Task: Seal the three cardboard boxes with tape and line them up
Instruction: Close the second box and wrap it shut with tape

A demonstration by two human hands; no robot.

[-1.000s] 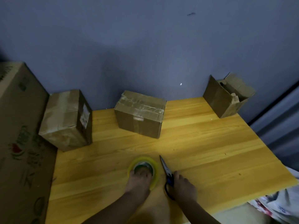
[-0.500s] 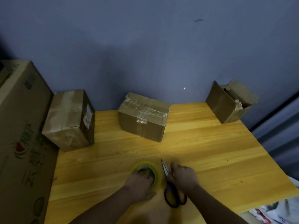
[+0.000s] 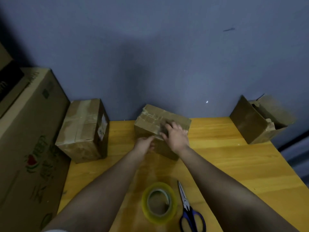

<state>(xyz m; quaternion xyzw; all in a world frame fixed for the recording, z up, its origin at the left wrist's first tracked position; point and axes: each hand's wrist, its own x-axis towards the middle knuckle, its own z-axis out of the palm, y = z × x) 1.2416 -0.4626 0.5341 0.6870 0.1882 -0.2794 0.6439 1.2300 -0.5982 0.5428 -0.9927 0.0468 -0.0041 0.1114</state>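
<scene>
Cardboard, creased and crossed with old tape, lies under the right hand [image 3: 175,135] spread flat on the middle box [image 3: 150,121], left hand [image 3: 145,144] loosely open against its front, no readable writing.

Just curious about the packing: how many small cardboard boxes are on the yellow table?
3: left box by the big carton, middle box under both hands, right box open at the far right corner.
</scene>
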